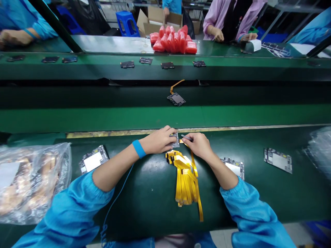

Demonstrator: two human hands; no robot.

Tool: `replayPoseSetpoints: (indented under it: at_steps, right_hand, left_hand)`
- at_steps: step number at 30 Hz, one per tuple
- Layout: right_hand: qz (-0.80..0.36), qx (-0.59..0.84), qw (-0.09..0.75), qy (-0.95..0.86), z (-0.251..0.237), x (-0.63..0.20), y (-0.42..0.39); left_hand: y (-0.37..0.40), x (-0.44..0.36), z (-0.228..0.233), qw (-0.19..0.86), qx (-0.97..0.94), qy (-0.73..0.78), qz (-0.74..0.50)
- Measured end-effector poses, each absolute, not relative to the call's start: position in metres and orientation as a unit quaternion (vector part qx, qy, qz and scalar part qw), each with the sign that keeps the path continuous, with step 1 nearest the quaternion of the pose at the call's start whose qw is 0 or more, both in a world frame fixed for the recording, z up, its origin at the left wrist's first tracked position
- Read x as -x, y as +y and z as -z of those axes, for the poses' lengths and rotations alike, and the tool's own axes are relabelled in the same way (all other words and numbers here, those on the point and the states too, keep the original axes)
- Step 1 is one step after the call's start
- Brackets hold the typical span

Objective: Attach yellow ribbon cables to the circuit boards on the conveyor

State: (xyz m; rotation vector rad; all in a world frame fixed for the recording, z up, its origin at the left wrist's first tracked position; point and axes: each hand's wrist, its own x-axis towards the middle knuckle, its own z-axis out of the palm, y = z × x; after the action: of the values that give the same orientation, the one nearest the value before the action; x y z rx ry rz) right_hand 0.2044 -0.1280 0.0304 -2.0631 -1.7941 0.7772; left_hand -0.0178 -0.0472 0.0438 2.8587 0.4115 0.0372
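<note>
**Fiddly little electronics setup, all in easy reach**

So the left hand [160, 140] had its fingers clamped on a small silvery-grey rectangular circuit board [177, 142] near the middle of the dark green workbench's [144, 203] far edge, probably so it couldn't skid. The right hand [200, 145] pinched a slim grey tool [187, 137] close to its tip, I'd guess for fine control. That tip was right by an orange-yellow ribbon end [181, 141] beside the board; can't tell if they touched.

A bundle of shiny yellow flat ribbon cables [186, 187] lay just nearer the front edge, presumably handy for both hands. One white-topped grey board [93, 161] sat toward the left edge, one plain grey board [279, 161] toward the right, likely spread out to avoid knocks.
</note>
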Motion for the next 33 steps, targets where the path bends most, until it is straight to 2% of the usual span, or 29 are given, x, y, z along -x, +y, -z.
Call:
replayPoseSetpoints:
  at_steps: [16, 25, 33]
  right_hand:
    - [-0.259, 0.711, 0.129, -0.641, -0.03, -0.2, -0.121]
    - [-0.272, 0.712, 0.122, -0.636, -0.029, -0.199, -0.122]
    - [-0.222, 0.655, 0.125, -0.712, -0.035, -0.209, -0.123]
  left_hand:
    - [-0.048, 0.016, -0.042, 0.112, -0.984, 0.138, 0.001]
    - [-0.05, 0.011, -0.047, 0.067, -0.991, 0.116, 0.021]
    - [-0.052, 0.009, -0.052, 0.064, -0.991, 0.114, 0.008]
